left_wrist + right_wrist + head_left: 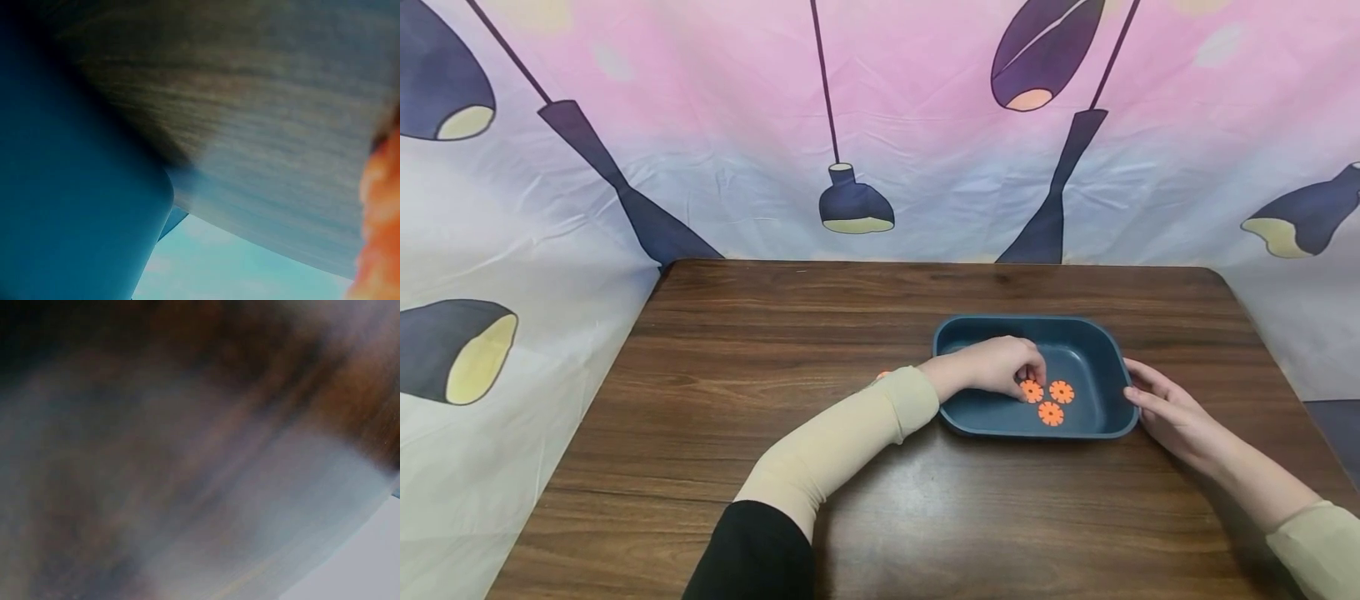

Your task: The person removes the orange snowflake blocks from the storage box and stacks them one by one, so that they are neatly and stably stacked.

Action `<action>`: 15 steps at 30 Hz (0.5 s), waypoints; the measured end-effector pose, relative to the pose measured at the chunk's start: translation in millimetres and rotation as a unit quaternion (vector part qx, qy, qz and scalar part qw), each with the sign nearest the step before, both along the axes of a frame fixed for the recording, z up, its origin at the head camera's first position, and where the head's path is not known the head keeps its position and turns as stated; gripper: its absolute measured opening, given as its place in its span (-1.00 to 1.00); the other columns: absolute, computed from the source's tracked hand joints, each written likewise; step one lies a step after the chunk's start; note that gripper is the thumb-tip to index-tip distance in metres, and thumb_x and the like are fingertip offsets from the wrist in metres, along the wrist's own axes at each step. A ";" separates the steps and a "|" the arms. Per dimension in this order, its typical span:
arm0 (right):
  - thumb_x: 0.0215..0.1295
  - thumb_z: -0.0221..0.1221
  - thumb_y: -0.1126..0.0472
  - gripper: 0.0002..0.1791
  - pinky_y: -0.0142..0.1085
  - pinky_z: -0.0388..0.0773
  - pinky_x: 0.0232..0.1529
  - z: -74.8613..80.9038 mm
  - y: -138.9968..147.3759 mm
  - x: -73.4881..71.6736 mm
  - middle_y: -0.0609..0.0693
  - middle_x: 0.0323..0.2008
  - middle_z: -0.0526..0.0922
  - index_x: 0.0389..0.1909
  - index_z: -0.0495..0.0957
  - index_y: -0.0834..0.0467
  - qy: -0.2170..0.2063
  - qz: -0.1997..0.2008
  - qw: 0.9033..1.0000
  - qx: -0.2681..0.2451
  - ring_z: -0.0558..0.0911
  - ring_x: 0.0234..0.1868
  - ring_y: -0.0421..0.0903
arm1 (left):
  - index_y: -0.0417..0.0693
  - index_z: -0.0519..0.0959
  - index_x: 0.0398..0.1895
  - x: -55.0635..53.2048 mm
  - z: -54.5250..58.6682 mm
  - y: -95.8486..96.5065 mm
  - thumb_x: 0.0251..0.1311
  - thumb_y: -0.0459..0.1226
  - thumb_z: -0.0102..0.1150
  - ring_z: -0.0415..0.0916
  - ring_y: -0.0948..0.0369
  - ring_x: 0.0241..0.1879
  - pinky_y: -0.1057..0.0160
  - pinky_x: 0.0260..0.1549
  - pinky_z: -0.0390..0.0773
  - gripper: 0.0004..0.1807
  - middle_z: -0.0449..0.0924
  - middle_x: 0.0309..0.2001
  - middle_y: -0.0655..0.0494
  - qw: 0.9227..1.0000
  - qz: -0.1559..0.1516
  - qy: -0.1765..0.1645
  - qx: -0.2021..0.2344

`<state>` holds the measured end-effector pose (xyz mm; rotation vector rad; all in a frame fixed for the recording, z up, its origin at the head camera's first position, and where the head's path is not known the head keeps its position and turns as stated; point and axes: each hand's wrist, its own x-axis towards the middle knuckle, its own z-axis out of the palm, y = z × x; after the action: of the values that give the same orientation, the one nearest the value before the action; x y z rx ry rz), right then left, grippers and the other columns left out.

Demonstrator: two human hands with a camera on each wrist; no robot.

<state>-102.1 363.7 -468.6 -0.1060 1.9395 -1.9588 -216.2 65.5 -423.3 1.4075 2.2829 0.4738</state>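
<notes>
A dark blue rectangular tub (1000, 433) stands on the table. My left hand (1000, 365) reaches over its left side, thumb and fingers curled down to pinch an orange notched disc (1032, 391) close over the floor of the tub. Right beside it in the tub lie two more such discs, one further right (1062, 392) and one nearer me (1051, 413). At the tub's right end my right hand (1176, 417) grips the rim, thumb on top and fingers along the outer wall. In the left wrist view the tub's blue wall (69, 187) fills the left.
The brown wooden table (737, 358) extends left of the tub and in front of it. Something orange (882, 375) peeks out behind the left sleeve. Behind the table's far edge hangs a printed cloth (760, 192). The right wrist view is mostly blurred.
</notes>
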 end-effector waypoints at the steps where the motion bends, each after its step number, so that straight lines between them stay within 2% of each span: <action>1: 0.72 -0.08 0.23 -0.60 -0.67 0.44 0.07 -0.1 0.0 0.2 -0.48 0.23 0.56 0.36 0.35 -0.29 0.001 0.001 1.000 -0.001 0.52 0.22 -0.55 | -0.01 0.72 0.06 0.1 0.4 -0.6 0.33 -0.25 0.47 0.53 0.31 -0.05 0.56 -0.06 0.48 -0.73 0.64 0.03 0.12 1.000 0.001 -0.002 0.002; 9: 0.72 -0.08 0.22 -0.61 -0.67 0.44 0.07 0.3 0.0 0.3 -0.47 0.22 0.56 0.35 0.34 -0.29 0.002 -0.002 1.000 0.007 0.53 0.21 -0.54 | -0.02 0.72 -0.01 -2.7 1.3 -1.7 0.29 -0.27 0.50 0.55 0.34 -0.13 0.58 -0.12 0.49 -0.76 0.68 -0.08 0.16 1.000 0.004 -0.017 0.020; 15: 0.69 -0.11 0.32 -0.54 -0.65 0.46 0.15 -1.4 -1.9 0.8 -0.40 0.25 0.61 0.38 0.38 -0.22 0.032 0.012 0.999 -0.030 0.57 0.22 -0.49 | 0.00 0.70 -0.05 -5.0 -0.9 -1.1 0.28 -0.29 0.51 0.55 0.35 -0.17 0.56 -0.15 0.50 -0.78 0.68 -0.14 0.18 1.000 0.000 -0.021 0.023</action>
<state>-101.2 361.8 -470.0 -0.2094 1.9092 -2.0219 -221.2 64.5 -424.2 1.4052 2.2527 0.5540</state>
